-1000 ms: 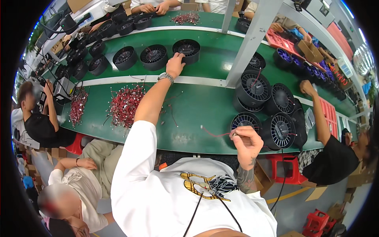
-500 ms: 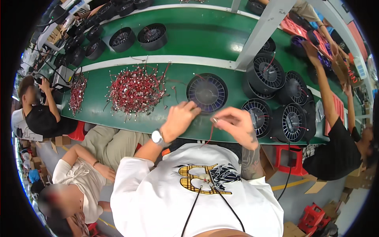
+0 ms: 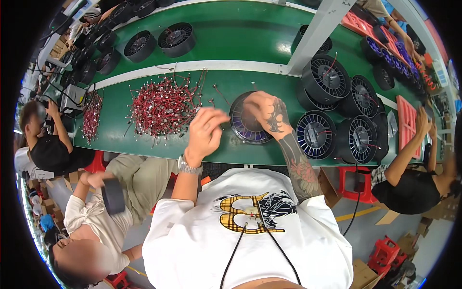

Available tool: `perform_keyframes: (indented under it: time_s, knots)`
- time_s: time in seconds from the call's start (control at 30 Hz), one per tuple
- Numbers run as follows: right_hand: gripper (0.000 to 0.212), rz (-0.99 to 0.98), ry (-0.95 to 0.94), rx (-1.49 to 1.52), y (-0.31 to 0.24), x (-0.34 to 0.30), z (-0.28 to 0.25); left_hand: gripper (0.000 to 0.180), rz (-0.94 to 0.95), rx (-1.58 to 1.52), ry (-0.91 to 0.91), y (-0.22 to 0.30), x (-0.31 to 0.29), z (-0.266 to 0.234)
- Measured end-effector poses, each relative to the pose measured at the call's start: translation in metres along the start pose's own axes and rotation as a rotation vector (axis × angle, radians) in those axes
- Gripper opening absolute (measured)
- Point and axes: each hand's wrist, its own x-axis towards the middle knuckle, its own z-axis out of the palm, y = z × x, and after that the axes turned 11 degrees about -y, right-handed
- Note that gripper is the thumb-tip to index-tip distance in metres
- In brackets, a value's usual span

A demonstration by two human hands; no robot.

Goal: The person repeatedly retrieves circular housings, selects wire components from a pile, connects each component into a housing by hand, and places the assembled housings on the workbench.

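A round black housing (image 3: pixel 246 133) with a ring of radial slots lies flat on the green table in front of me. My right hand (image 3: pixel 263 110) reaches over its far side, fingers bent down and drawn together at the middle; whatever is between them is hidden. Left of the housing, my left hand (image 3: pixel 207 132) is raised beside its edge with the fingers smeared by motion, so I cannot tell what they hold. A big tangled heap of red wire leads (image 3: pixel 159 111) with small pale ends lies farther left, and a few loose leads (image 3: pixel 219 92) lie between heap and housing.
Several black slotted housings (image 3: pixel 357 138) stand stacked at my right near a white post (image 3: pixel 315 41). A smaller wire pile (image 3: pixel 91 118) lies far left. More housings (image 3: pixel 177 39) sit beyond the white rail (image 3: pixel 221 67). Co-workers flank both sides; one holds a black round part (image 3: pixel 113 196).
My right hand, which held a small metal part with a red wire near the table edge, has moved forward over the housing. My left hand has lifted off the housing's edge and shifted slightly left.
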Motion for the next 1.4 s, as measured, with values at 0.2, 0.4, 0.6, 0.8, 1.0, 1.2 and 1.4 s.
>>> perform_keyframes:
  time_s: [0.2, 0.4, 0.6, 0.8, 1.0, 1.2, 1.4]
  knots:
    - [0.011, 0.148, 0.114, -0.167, 0.001, -0.002, 0.003, 0.042, 0.04, 0.216, -0.242, -0.018, 0.039, 0.029]
    - [0.01, 0.217, 0.085, -0.169, 0.005, 0.002, 0.001, 0.049, -0.079, 0.159, -0.419, -0.017, 0.039, 0.03]
    - [0.008, 0.182, 0.134, -0.222, 0.007, 0.001, 0.004, 0.053, -0.07, 0.197, -0.473, -0.009, 0.044, 0.025]
    - [0.009, 0.16, 0.153, -0.19, 0.006, 0.0, 0.003, 0.053, -0.044, 0.249, -0.519, -0.009, 0.043, 0.024]
    - [0.009, 0.172, 0.163, -0.192, 0.007, 0.001, 0.004, 0.053, -0.044, 0.264, -0.529, -0.008, 0.046, 0.024]
    - [0.009, 0.194, 0.162, -0.189, 0.009, 0.002, 0.005, 0.052, -0.014, 0.276, -0.589, -0.007, 0.052, 0.023]
    - [0.009, 0.234, 0.178, -0.168, 0.009, 0.003, 0.005, 0.052, -0.054, 0.221, -0.604, -0.009, 0.05, 0.024]
